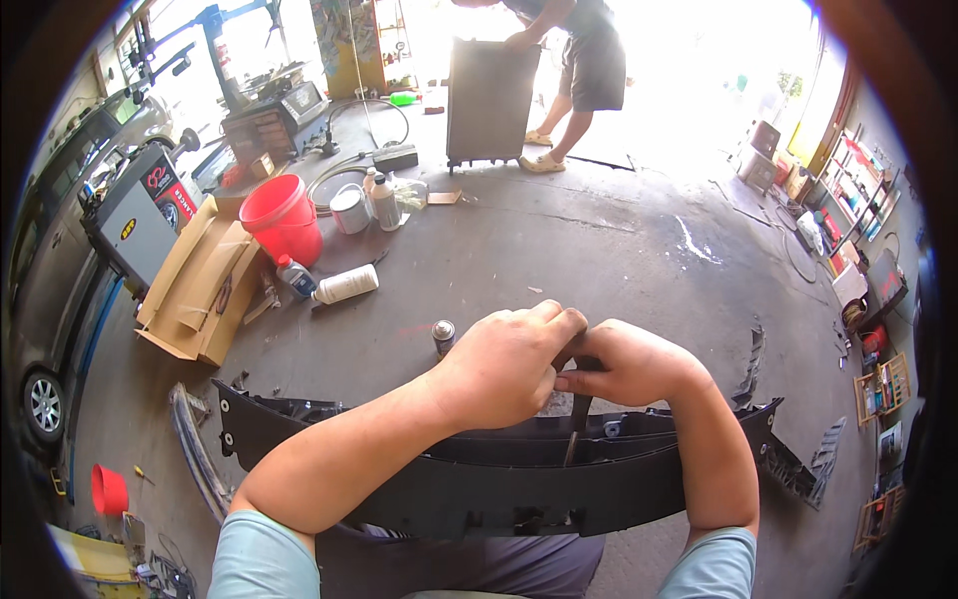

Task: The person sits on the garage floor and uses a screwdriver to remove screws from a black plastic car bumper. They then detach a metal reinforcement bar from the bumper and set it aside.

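A long black plastic car bumper part (pixel 559 494) lies across in front of me, above my lap. My left hand (pixel 509 364) and my right hand (pixel 634 361) come together above its middle. Both are closed around a dark tool that looks like a screwdriver (pixel 580 411). Its upper part is hidden by my fingers. The lower end points down, with a thin shaft reaching the gap in the bumper part. A small spray can (pixel 443 337) stands on the floor beyond my left forearm.
At the left lie an open cardboard box (pixel 190 290), a red bucket (pixel 282 220), a white bottle (pixel 345 286) and a grey machine (pixel 140 215) beside a parked car (pixel 70 260). Another person (pixel 589 80) leans over a dark cabinet (pixel 489 105) ahead. Broken plastic trim (pixel 826 464) lies at right.
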A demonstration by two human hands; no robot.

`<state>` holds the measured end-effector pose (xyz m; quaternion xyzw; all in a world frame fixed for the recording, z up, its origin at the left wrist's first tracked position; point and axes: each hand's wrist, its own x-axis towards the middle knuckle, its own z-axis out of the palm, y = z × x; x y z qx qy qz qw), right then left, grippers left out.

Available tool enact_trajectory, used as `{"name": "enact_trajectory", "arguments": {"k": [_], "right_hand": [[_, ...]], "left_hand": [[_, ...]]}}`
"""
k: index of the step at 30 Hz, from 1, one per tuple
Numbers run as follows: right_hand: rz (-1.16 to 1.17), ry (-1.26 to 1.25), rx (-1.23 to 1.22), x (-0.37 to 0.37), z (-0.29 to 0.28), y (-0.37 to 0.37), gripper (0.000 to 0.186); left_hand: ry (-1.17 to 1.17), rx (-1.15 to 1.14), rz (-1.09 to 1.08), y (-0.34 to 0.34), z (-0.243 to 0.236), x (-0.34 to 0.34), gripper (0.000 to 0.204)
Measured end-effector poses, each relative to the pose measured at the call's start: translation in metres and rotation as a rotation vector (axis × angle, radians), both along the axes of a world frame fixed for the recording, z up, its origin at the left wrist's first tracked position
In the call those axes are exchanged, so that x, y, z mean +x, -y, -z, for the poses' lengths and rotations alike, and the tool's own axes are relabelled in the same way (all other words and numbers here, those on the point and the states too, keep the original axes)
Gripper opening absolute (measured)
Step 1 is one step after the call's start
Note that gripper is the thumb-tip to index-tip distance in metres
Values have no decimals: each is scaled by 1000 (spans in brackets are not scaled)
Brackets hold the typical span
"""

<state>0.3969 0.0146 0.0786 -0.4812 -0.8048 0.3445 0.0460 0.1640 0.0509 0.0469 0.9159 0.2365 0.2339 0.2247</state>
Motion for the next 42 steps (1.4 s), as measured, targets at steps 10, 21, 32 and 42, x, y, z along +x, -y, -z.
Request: {"name": "enact_trajectory", "arguments": {"k": [10, 21, 32, 42], "right_hand": [[17, -53, -12, 3, -1, -1, 37], [28, -152, -78, 6, 6, -3, 43], [-4, -193, 22, 2, 5, 4, 39], [30, -250, -99, 8, 16, 1, 49]], "left_hand": [[-3, 37, -18, -2, 0, 0, 45], [7, 41, -33, -4, 1, 1, 45], [-1, 34, -29, -4, 2, 2, 44], [1, 31, -33, -2, 2, 3, 46]]}}
